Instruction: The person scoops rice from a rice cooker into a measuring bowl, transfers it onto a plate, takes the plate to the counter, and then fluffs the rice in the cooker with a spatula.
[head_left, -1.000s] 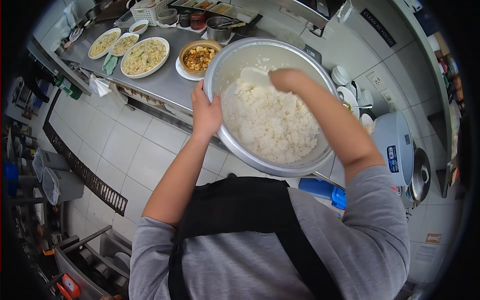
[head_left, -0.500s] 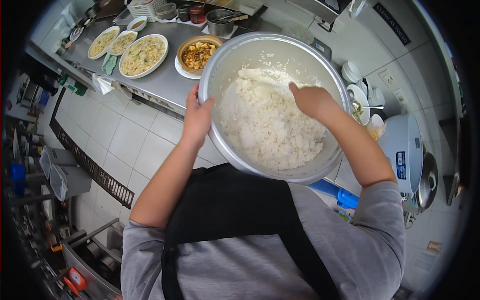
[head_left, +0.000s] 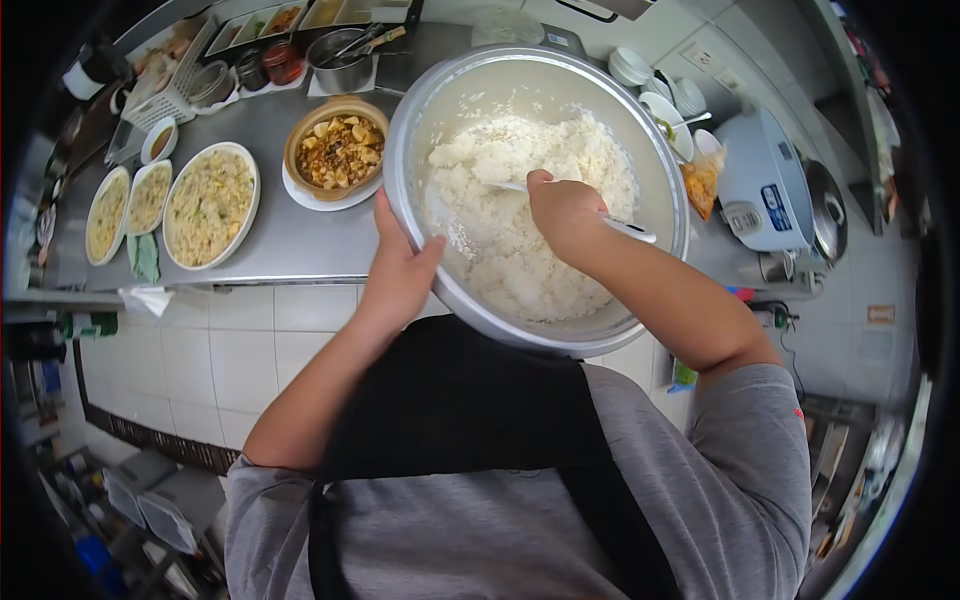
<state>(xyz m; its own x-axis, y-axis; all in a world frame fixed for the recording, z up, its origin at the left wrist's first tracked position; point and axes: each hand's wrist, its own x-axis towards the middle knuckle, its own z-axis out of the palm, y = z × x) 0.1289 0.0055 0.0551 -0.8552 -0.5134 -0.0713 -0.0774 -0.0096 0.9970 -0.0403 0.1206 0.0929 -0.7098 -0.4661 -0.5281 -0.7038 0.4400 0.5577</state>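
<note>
A large metal pot (head_left: 672, 245) tilts toward me at chest height, with a mass of white cooked rice (head_left: 480, 150) inside. My left hand (head_left: 403, 262) is closed on its left rim, thumb on the inner side. Inside the pot, over the rice, my right hand (head_left: 568, 212) grips a pale rice paddle (head_left: 630, 230). The handle end sticks out behind my fist, and part of the blade shows on the other side, at the rice. My right palm hides the middle of the paddle.
Oval dishes of fried rice (head_left: 210, 205) stand on the steel counter (head_left: 270, 245) at left, beside a green cloth (head_left: 143, 258). A clay bowl of tofu (head_left: 340, 150) is close to the pot's left side. At right are a light-blue rice cooker (head_left: 765, 185) and stacked white bowls (head_left: 630, 67).
My right hand has moved left and down across the rice, and the paddle now shows. The rice surface is more broken up. My view has turned, with the counter now more level.
</note>
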